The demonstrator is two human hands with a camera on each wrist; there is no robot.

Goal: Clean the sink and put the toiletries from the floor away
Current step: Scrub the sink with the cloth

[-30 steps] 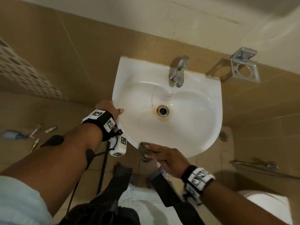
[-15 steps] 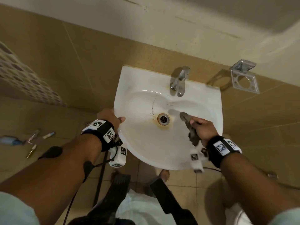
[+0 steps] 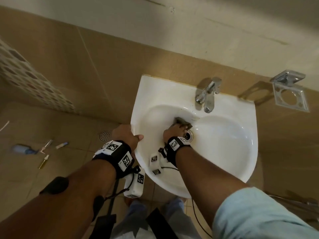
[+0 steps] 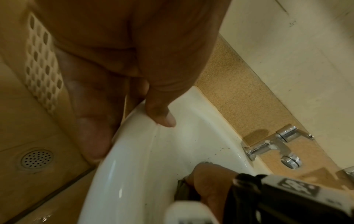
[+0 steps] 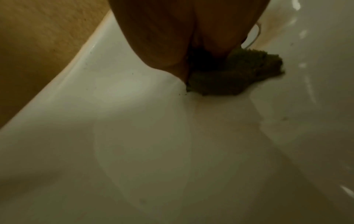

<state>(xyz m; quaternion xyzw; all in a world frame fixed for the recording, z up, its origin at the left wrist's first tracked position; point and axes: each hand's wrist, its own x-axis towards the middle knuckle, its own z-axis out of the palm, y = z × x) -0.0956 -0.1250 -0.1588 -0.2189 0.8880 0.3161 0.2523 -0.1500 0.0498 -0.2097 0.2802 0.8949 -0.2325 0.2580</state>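
The left hand (image 3: 126, 135) grips the left rim of the sink (image 3: 241, 152), thumb on top. The right hand (image 3: 175, 131) presses a dark scrub pad (image 3: 183, 124) against the bowl beside the drain (image 3: 189, 135), fingers curled on it. Further away, toiletries (image 3: 43, 150) lie on the floor (image 3: 51, 169).

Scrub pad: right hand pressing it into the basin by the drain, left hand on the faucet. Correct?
Not quite. The left hand grips the sink rim, not the faucet, as the head view shows. The right hand does press the scrub pad by the drain.
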